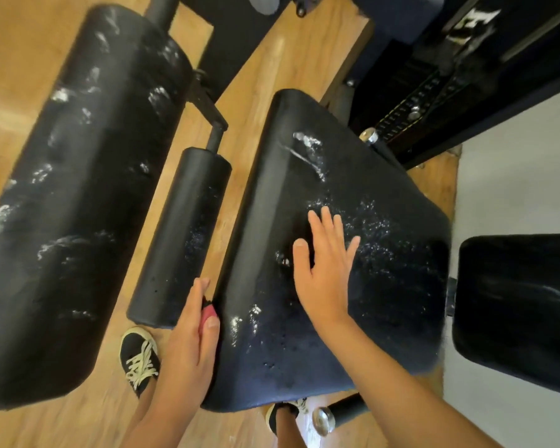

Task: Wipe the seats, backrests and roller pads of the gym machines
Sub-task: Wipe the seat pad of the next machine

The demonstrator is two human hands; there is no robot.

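The seat pad (385,302) sits dead centre, and it's far from finished: white flecks are scattered across its middle, with a thicker smear up near its far edge and a few blobs by its left edge. The right hand (324,273) lies flat over the middle of the seat, fingers straight and spread, holding nothing; whether it's pressing or just skimming, I can't tell. The left hand (188,337) is down at the seat's near-left edge, curled round a small pink-red thing (208,313), too hidden to name. Just left of the seat, the roller pad (178,234) shows only a faint speckle. Beyond it, the big pad (78,205) is dotted all over with white smears, so that one looks untouched. The pad on the right (514,305) carries a pale streak. My read: cleaner seems to be on, wiping mostly ahead.
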